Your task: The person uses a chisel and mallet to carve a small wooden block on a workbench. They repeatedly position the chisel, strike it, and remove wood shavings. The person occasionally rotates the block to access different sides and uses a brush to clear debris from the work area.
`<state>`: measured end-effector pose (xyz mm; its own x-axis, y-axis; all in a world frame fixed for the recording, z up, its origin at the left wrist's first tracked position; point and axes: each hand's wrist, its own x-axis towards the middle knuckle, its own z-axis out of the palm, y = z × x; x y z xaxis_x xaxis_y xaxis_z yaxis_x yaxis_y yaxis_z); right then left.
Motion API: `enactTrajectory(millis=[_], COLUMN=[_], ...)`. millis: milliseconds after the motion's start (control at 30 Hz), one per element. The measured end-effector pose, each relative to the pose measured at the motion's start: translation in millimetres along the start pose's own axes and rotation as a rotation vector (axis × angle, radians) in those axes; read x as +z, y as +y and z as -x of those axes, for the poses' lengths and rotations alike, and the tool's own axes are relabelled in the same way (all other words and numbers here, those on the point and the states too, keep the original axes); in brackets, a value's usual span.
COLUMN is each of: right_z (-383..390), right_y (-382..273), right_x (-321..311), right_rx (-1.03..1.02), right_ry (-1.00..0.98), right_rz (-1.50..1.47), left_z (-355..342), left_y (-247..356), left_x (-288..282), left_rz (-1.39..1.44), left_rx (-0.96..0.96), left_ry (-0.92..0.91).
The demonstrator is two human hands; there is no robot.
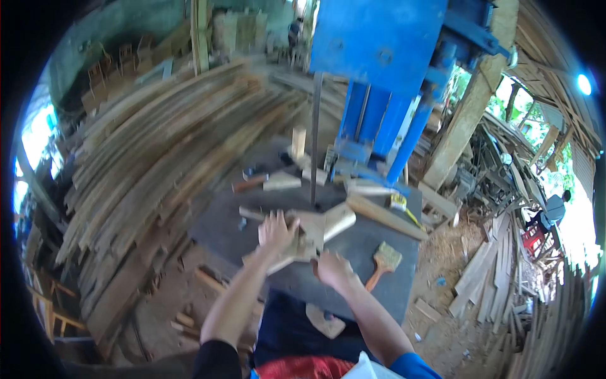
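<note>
A pale wooden piece lies on the dark table of a blue band saw, just on my side of the upright blade. My left hand grips its left side, thumb toward the middle. Closed at its near right edge is my right hand; a small dark tip shows by the fingers, too blurred to name. Beyond the piece rests a rounded wooden offcut. A wide brush with a wooden handle lies to the right of my right hand.
A yellow tape measure and a long wooden strip lie on the table's right side. Wood blocks sit at its far left. Stacked planks fill the left floor. More boards and a person are at right.
</note>
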<state>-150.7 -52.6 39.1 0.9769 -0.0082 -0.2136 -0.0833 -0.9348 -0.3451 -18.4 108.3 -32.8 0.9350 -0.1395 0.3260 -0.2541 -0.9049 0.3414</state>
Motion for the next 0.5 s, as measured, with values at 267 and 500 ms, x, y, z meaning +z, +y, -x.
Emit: enactTrajectory(millis=[267,500], right_z=[-11.3,-5.0], right_y=[7.6,24.0], right_x=[-17.1,11.9], right_rx=[-0.028,-0.005], right_ry=[-0.092,0.031], right_rz=[-0.019,-0.112], left_z=[-9.5,-12.3], left_y=[9.1,18.2], left_x=[-19.3,-29.6], left_rz=[-0.047,0.040], left_rx=[-0.123,-0.248], left_ry=[-0.082,-0.281])
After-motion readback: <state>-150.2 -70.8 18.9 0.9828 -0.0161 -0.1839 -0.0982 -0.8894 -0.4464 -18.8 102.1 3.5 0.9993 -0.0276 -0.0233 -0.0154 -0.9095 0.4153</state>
